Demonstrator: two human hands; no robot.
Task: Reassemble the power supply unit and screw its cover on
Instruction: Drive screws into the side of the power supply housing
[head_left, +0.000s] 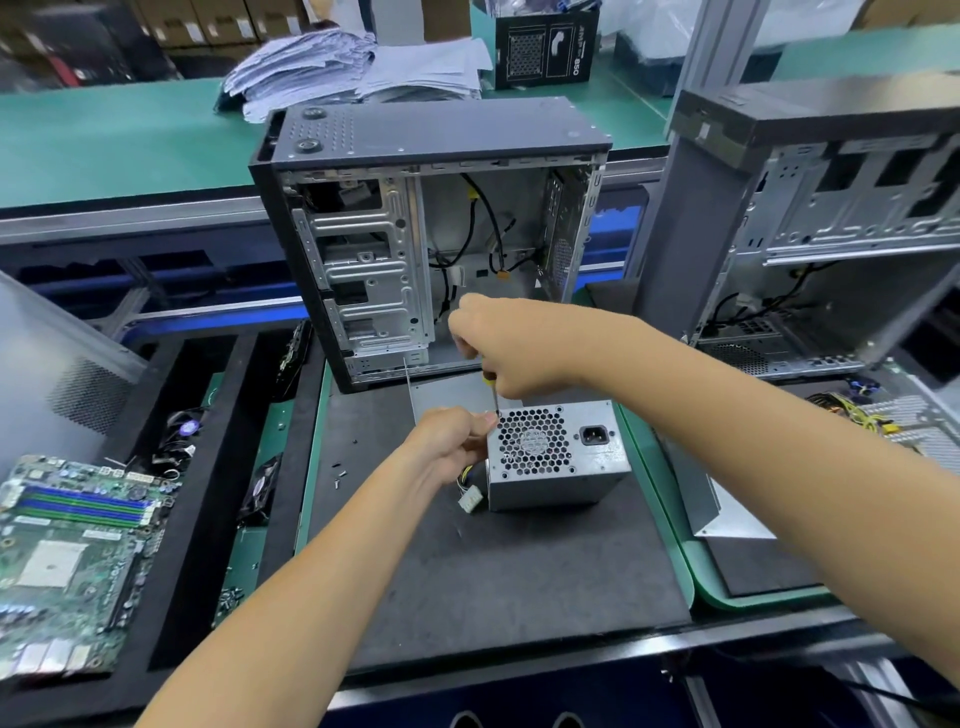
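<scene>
Power supply unit (556, 454), one grey sheet-metal box with a honeycomb fan grille and a black mains socket on its upward face, stands near the middle of the dark foam work mat (498, 582), toward the mat's far edge, with a bundle of coloured wires ending in a white connector (470, 501) coming out at its left side. One screwdriver (492, 392) with a yellow-and-black handle and a thin steel shaft stands nearly upright, its tip at the top left corner of the grille face. The right hand (511, 348) is curled in a fist round the handle from above. The left hand (452, 441) has its fingers bent, with thumb and forefinger pinched at the shaft's tip right by that corner; whether a screw sits between them cannot be told. A few small dark screws (338, 474) lie loose near the mat's left edge. Two open computer cases stand on the bench: one black-framed tower (431, 234) at the mat's far edge, its side off and cables visible inside, and one grey tower (810, 234) to the right. One green motherboard (67, 561) with blue memory slots lies in a black tray at the left. At the far side of the green counter (104, 140) sit a pile of pale papers (353, 67) and one black printed carton (545, 47).
</scene>
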